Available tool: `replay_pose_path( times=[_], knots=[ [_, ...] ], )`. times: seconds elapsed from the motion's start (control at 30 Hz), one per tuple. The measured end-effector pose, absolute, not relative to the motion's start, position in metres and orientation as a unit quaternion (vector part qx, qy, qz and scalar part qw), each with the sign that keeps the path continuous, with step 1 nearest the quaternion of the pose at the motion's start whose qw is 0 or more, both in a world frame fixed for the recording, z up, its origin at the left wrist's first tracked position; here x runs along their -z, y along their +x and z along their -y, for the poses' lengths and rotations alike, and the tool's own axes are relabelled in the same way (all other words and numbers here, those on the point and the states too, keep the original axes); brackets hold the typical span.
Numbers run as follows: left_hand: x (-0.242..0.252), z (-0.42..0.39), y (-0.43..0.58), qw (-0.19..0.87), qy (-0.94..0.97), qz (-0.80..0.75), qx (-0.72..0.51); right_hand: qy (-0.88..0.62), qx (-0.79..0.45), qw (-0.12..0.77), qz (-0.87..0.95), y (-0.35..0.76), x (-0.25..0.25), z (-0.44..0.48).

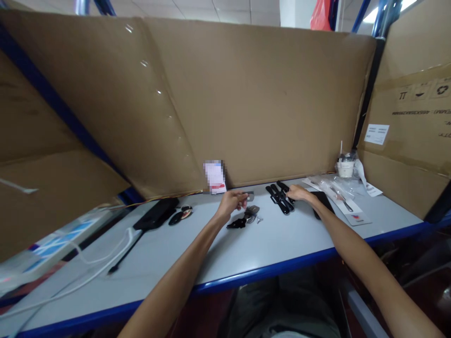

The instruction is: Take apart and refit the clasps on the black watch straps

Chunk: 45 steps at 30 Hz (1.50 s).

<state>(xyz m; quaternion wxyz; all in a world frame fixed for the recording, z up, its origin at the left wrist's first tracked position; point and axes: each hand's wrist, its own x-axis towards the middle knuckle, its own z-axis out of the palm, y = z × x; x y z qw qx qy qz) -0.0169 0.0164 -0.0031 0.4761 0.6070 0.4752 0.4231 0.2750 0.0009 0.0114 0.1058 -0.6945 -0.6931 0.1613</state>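
- Fingers of the left hand (233,202) pinch together on a small grey piece (250,195), held just above the grey table (246,253), mid-scene.
- Right hand (299,192) lies on a cluster of long black parts (280,199); I cannot tell whether its fingers grip one.
- Step in hand, by my judgement: one hand holds a piece while the other reaches; any next move calls for a sure hold on a black part.
- Loose small parts (245,218) just near of the left hand are too tiny to identify.
- Clear bags (338,188) at far right blur together.

A cardboard wall (246,94) backs the grey worktop (211,253), with a black pouch (156,212) and a white cable (102,263) at the left and a white cup (345,168) far right.
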Motion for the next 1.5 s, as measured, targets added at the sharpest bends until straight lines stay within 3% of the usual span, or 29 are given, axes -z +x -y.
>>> replay_pose_path(
  times=[0.13, 0.3, 0.5, 0.67, 0.9, 1.5],
  knots=[
    [-0.004, -0.001, -0.01, 0.586, 0.522, -0.422, -0.454, -0.701, -0.189, 0.171, 0.666, 0.28, -0.008, -0.007],
    [-0.001, 0.002, -0.001, 0.578, 0.516, -0.402, -0.489, -0.672, -0.266, 0.287, 0.628, 0.283, -0.018, -0.005],
    [0.007, -0.004, 0.007, 0.607, 0.515, -0.362, -0.485, -0.47, -0.493, 0.47, 0.561, 0.254, -0.033, 0.018],
    [0.008, -0.001, 0.013, 0.624, 0.484, -0.358, -0.498, -0.446, -0.564, 0.451, 0.53, 0.222, -0.019, 0.029],
    [0.014, -0.007, 0.023, 0.63, 0.502, -0.341, -0.485, -0.503, -0.517, 0.424, 0.549, 0.205, 0.006, 0.021],
    [0.015, 0.004, 0.02, 0.646, 0.478, -0.336, -0.491, -0.507, -0.474, 0.44, 0.57, 0.191, 0.002, 0.037]
  ],
)
